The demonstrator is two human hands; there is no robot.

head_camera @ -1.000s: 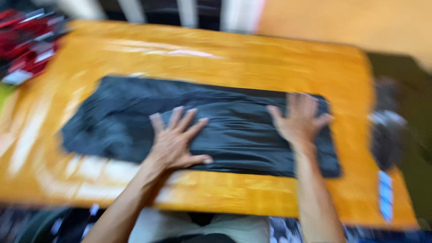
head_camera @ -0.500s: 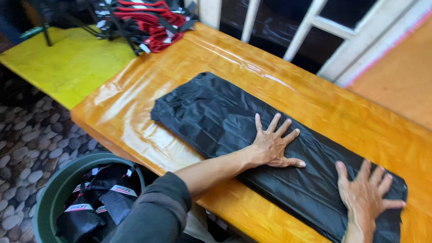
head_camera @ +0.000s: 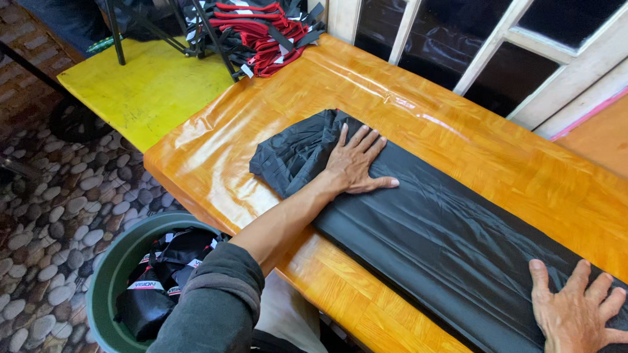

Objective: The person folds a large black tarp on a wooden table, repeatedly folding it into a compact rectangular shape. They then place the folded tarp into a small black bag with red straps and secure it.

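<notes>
We press our left hand (head_camera: pixel 356 167) flat on the black cloth (head_camera: pixel 432 235), fingers spread and gripping nothing, near the cloth's left end where the fabric bunches into loose folds. Our right hand (head_camera: pixel 575 314) lies flat too, palm down and fingers splayed, on the cloth's right end at the near right corner of the view; it clasps nothing either. The cloth stretches as a long folded strip across the orange table (head_camera: pixel 510 163), running from the middle left toward the near right, smooth between the two hands. The table's top is glossy and shows a parquet pattern. To its left, a yellow table (head_camera: pixel 144 91) stands lower, with thin black legs (head_camera: pixel 118 33) of a frame on it. At the far left end of the orange table sits a pile of red and black straps (head_camera: pixel 261 29). Near us on the left, a green bin (head_camera: pixel 108 287) on the pebble floor (head_camera: pixel 52 209) holds black bundles (head_camera: pixel 163 268). White frames (head_camera: pixel 497 52) rise beyond the table.
</notes>
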